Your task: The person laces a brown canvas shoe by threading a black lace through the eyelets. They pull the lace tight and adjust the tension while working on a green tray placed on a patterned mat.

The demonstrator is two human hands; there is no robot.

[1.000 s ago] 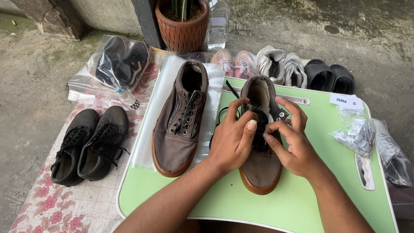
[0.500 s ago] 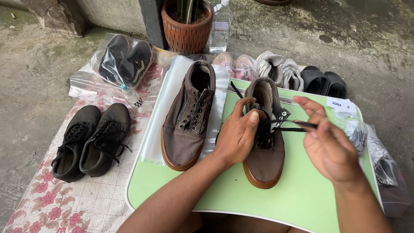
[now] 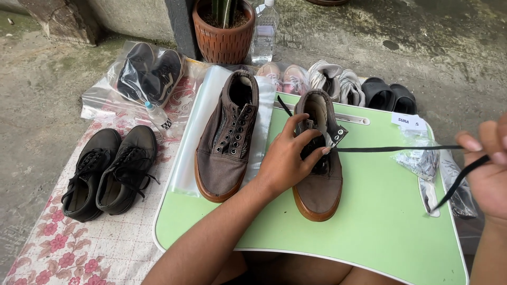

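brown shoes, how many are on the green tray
2. One brown shoe lies on a clear plastic sheet at the green tray's left edge; the laced brown shoe, middle, is under the left hand. None seems hidden.

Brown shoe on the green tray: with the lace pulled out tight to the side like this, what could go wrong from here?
The left hand pins the brown shoe while the right hand draws the black lace taut. If that grip slips, the shoe could skid across the green tray. The lace's loose end hangs near the plastic-wrapped items at the tray's right edge and could snag or sweep them off.
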